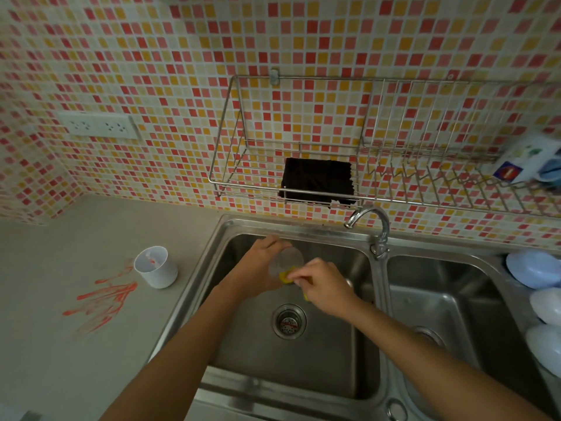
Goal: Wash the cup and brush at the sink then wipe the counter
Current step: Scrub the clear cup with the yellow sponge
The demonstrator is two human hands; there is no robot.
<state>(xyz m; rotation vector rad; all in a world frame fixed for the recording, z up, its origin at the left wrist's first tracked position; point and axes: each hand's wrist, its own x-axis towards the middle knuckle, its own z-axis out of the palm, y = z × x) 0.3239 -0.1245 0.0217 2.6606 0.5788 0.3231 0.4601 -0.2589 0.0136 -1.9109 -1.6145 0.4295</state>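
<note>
Over the left basin of the steel sink [212, 247], my left hand [258, 265] grips a small clear cup [288, 259] tipped on its side. My right hand [324, 287] pinches a yellow sponge [285, 276] and presses it against the cup's rim. On the grey counter [60, 360] to the left stands a white cup [156, 267] with orange-red traces inside. Orange-red smears [103, 302] streak the counter in front of it. I see no brush.
A faucet [373, 223] rises between the two basins, no water visibly running. The drain strainer [289, 321] sits below my hands. A dark cloth [317, 180] lies in the wire wall rack [230, 183]. Pale blue and white items [534, 268] line the right rim.
</note>
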